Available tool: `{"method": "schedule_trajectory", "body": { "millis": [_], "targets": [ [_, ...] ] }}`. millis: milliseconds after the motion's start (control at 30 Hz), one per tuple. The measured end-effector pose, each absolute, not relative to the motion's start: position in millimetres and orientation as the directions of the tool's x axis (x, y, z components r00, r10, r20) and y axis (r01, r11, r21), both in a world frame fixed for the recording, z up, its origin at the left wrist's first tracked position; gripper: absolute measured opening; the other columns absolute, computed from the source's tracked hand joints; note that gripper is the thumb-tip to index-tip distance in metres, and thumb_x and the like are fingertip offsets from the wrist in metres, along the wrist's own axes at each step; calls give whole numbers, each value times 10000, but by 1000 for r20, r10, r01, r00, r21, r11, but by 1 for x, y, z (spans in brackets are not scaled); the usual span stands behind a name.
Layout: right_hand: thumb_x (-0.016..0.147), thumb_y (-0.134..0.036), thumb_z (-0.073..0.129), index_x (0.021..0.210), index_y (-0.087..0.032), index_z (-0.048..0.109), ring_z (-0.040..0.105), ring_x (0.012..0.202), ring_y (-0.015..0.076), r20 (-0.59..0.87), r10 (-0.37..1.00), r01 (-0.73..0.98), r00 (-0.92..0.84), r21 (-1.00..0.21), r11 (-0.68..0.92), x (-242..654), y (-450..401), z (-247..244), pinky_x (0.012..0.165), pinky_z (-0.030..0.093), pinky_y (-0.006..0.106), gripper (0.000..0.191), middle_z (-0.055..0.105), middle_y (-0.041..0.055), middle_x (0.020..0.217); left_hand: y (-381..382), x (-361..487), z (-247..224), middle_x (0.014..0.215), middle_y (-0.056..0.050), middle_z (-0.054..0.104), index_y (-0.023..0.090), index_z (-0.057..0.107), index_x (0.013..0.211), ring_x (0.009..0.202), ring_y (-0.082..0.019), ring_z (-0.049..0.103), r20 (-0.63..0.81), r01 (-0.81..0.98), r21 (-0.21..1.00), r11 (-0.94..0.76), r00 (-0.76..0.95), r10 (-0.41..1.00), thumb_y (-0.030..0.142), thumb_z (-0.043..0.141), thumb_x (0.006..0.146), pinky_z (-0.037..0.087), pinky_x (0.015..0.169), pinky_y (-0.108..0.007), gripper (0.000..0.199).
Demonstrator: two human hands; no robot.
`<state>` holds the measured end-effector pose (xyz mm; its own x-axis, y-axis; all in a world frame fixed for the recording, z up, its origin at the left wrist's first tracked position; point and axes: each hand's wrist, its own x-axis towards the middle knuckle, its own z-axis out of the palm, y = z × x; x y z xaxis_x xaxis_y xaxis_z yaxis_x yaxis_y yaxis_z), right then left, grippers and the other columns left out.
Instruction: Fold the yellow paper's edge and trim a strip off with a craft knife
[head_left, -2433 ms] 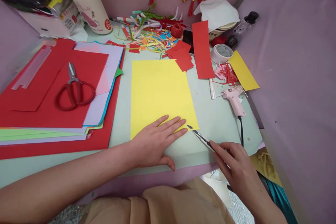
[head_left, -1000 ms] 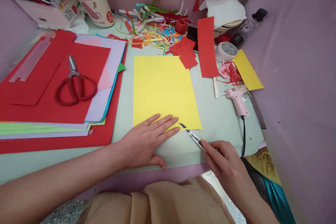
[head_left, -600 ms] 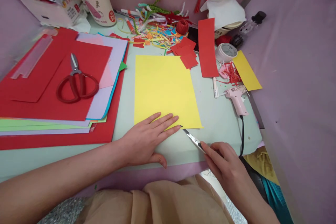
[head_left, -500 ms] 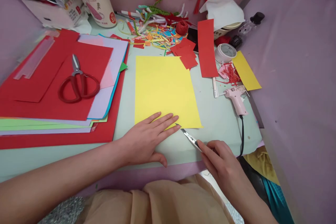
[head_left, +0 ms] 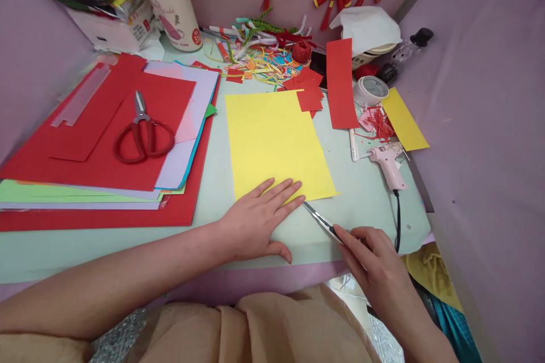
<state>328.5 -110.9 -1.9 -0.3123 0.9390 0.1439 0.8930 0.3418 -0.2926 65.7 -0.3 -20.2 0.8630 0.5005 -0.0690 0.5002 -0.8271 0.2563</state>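
A yellow sheet of paper (head_left: 276,142) lies on the pale green tabletop, slightly turned. My left hand (head_left: 261,221) rests flat across its near edge, fingers stretched out and thumb apart. My right hand (head_left: 372,255) is closed around a utility knife (head_left: 320,218) just right of the left fingertips. Its blade points up and left, with the tip close to the sheet's near edge; whether it touches the paper I cannot tell. A thin yellow sliver sticks out at the sheet's near right corner.
Red-handled scissors (head_left: 142,139) lie on stacked coloured paper (head_left: 174,93) at left. Paper scraps (head_left: 264,62) and a red yarn ball (head_left: 301,51) are at the back. A red strip (head_left: 342,85), a pink glue gun (head_left: 388,164) and a bottle (head_left: 174,11) stand or lie around.
The view has shifted, so most things appear farther right. The yellow sheet has turned slightly counterclockwise under my left hand. The knife tip, earlier over the sheet's edge, has drawn back a little.
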Motion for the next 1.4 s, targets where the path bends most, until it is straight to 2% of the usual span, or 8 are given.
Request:
{"method": "schedule_trajectory", "body": {
  "millis": [267, 567, 767, 1200, 1400],
  "targets": [
    [964, -168, 503, 1420, -255, 469, 537, 893, 201, 86, 949, 887, -304, -337, 315, 332, -108, -5, 757, 489, 349, 466, 561, 81, 987, -4, 41, -18, 1623, -123, 135, 159, 220, 1552, 1507, -278, 115, -83, 509, 250, -824, 859, 505, 830, 461, 793, 53, 1218, -438, 1041],
    [978, -166, 481, 1404, -233, 480, 515, 845, 176, 111, 933, 862, -342, -359, 358, 319, -100, 2, 698, 477, 297, 431, 535, 63, 928, -5, 43, -17, 1627, -117, 98, 158, 216, 1552, 1511, -272, 91, -119, 523, 246, -816, 852, 510, 831, 466, 791, 23, 1215, -430, 1046],
    [974, -148, 477, 1402, -238, 481, 516, 838, 169, 101, 929, 856, -355, -364, 367, 322, -106, 3, 702, 480, 291, 438, 539, 63, 931, -5, 43, -18, 1623, -128, 136, 159, 225, 1550, 1506, -284, 118, -109, 521, 256, -814, 852, 511, 827, 489, 780, 65, 1215, -452, 1053],
    [965, -134, 484, 1312, -165, 553, 518, 795, 157, 126, 920, 849, -371, -355, 391, 306, -107, 8, 679, 487, 266, 356, 537, 59, 879, -5, 42, -17, 1620, -132, 151, 154, 212, 1554, 1507, -280, 111, -108, 523, 256, -813, 851, 514, 827, 496, 774, 70, 1218, -457, 1068],
    [969, -154, 486, 1320, -181, 552, 528, 823, 164, 139, 921, 841, -363, -376, 388, 308, -104, 6, 698, 493, 266, 358, 544, 64, 906, -11, 28, -14, 1616, -132, 172, 172, 205, 1556, 1506, -275, 123, -124, 549, 236, -802, 835, 535, 820, 484, 788, 67, 1217, -458, 1043]
  ]
}}
